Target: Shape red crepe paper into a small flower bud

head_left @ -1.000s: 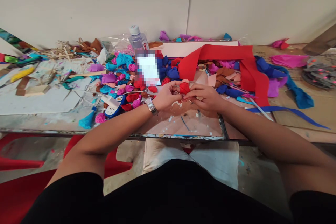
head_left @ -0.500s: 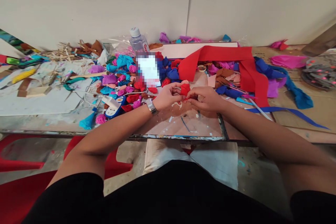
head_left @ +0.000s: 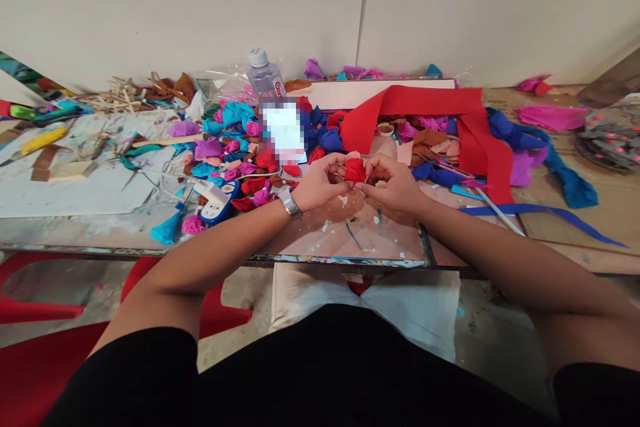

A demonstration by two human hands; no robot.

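Observation:
Between my two hands, over the front middle of the table, is a small red crepe paper flower (head_left: 355,170). My left hand (head_left: 323,181), with a metal watch (head_left: 289,203) on its wrist, pinches the flower's left side. On the other side my right hand (head_left: 391,181) has its thumb and fingertips closed at the flower's right edge. A thin pale strand shows at the fingertips on both sides. Behind my right hand lies a wide red paper strip (head_left: 425,101), folded over brown and pink scraps.
Left of my hands are many coloured paper flowers, a blue and white power strip (head_left: 221,203) and a bottle (head_left: 267,80). A yellow cutter (head_left: 44,140) lies far left. A blue strip (head_left: 550,212) and a dark mesh bundle (head_left: 611,139) are at right.
My right hand has turned, its fingers now raised beside the flower. The flower's red side shows more fully, and the pale strand has come into view beside it.

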